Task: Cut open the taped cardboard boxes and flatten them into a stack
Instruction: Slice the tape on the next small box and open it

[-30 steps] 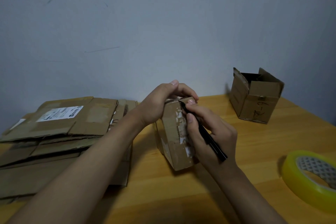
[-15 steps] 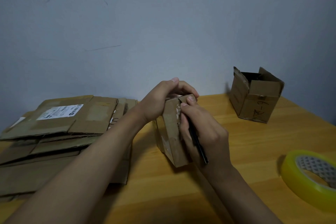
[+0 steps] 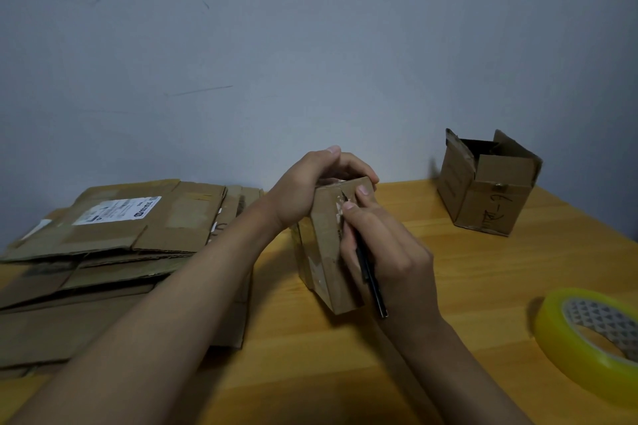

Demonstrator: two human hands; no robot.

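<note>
A small taped cardboard box (image 3: 322,252) stands tilted on the wooden table (image 3: 483,286) in the middle of the view. My left hand (image 3: 303,190) grips its top far edge, fingers curled over it. My right hand (image 3: 386,252) holds a slim black cutter (image 3: 371,279) like a pen, its tip against the torn white tape near the box's upper right edge. A stack of flattened cardboard (image 3: 114,245) lies at the left.
An opened cardboard box (image 3: 486,190) with handwriting stands at the back right near the wall. A yellow roll of tape (image 3: 587,338) lies at the right front. The grey wall runs right behind the table.
My right hand has turned the cutter more upright and shifted its tip along the taped seam. The box has tilted slightly in my left hand.
</note>
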